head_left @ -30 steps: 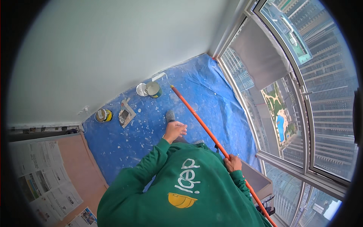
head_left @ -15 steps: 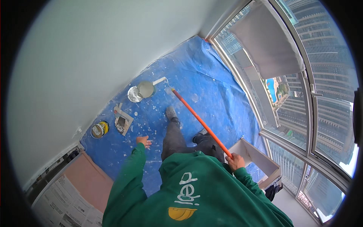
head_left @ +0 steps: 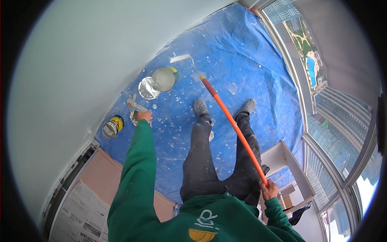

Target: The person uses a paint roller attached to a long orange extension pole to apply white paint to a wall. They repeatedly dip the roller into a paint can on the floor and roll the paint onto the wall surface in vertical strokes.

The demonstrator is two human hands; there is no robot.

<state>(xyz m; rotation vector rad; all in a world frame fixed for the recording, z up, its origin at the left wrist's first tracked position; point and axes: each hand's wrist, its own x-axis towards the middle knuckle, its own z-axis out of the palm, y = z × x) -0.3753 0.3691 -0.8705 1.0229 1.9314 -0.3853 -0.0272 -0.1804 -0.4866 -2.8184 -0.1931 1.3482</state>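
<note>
My right hand (head_left: 269,190) is closed around the lower end of an orange extension pole (head_left: 234,125). The pole slants away to the left and ends in a paint roller (head_left: 179,58) with a white sleeve, just beyond a bucket (head_left: 164,79) of pale paint. Against the bucket's left side lies its silvery lid (head_left: 149,88). My left hand (head_left: 144,116) reaches out over a pale flat board (head_left: 138,105) with scraper-like tools, its fingers apart and nothing visible in them. The hand hides part of the board and tools.
A yellow and black can (head_left: 113,126) stands by the wall at left. Paint-spotted blue sheeting (head_left: 225,52) covers the floor. A white open box-like unit (head_left: 300,171) stands at right below the windows. Newspaper (head_left: 88,211) lies on a pinkish panel at lower left.
My left hand has reached forward to above the board and tools. The roller has shifted farther from the bucket. The view has tilted, showing more of my legs and both shoes.
</note>
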